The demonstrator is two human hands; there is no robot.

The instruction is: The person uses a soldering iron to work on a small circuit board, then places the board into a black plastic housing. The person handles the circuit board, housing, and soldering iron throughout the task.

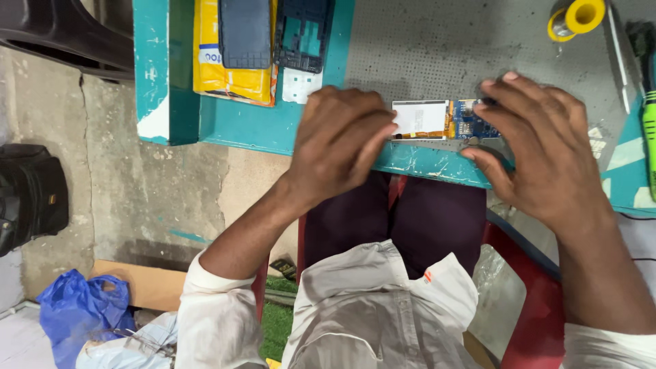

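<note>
Pinning a small circuit board [447, 121] flat at the desk [424, 48] edge, the left hand [342, 140] presses its screen end while the right hand [540, 147] fingers pinch tweezers [437, 144] alongside.

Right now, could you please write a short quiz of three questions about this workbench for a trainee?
1. True or false: the circuit board lies between the left hand and the right hand.
2. What colour is the tape roll?
3. Which lies left of the board? A) yellow packet B) green tool

Key: 1 true; 2 yellow; 3 A.
</note>
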